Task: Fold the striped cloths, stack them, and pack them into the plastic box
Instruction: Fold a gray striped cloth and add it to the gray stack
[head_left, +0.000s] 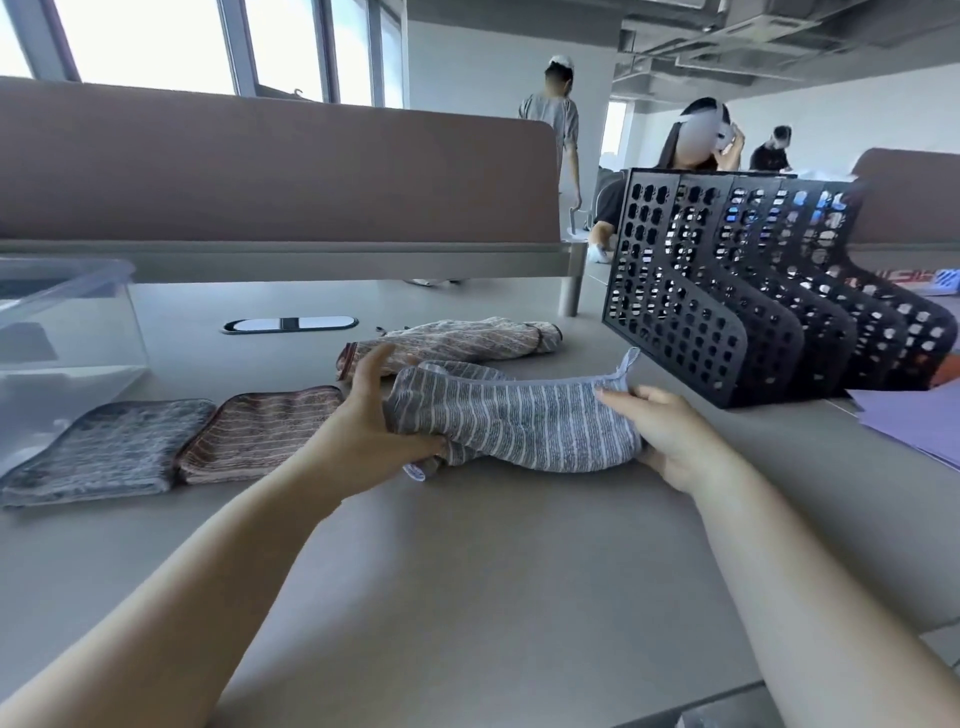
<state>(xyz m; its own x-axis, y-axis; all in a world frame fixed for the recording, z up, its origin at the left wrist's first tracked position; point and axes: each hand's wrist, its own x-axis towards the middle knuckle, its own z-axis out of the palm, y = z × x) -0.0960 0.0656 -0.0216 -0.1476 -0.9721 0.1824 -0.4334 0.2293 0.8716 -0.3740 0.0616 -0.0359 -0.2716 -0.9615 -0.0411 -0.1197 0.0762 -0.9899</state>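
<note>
the counter (493, 571) looks smooth, and the box (72, 332) sits at its far left, well apart from your hands. a stack carried that far could slide apart if you lift it loosely. the rack (727, 312) stands just beside the right end of your work, so a wide flip of fabric could catch its front edge.

the blue cloth (519, 423) is bunched between your hands at the middle of the counter, and i cannot tell whether it rests on the surface or hangs just above. it is not flat yet, and folding it as it lies would likely lock in creases and make a lumpy layer. the loose cloth (457, 340) lies just behind it and could get dragged along. the grey cloth (104, 452) and the brown cloth (260, 431) lie folded side by side near the box, not yet stacked. a sweep of your left forearm might ruffle the brown one.

your left hand (363, 415) holds the blue cloth's left end, thumb curled under and fingers up behind it. your right hand (660, 436) pinches the right end. the corner (415, 470) drooping below your left thumb may get trapped inside the fold.
</note>
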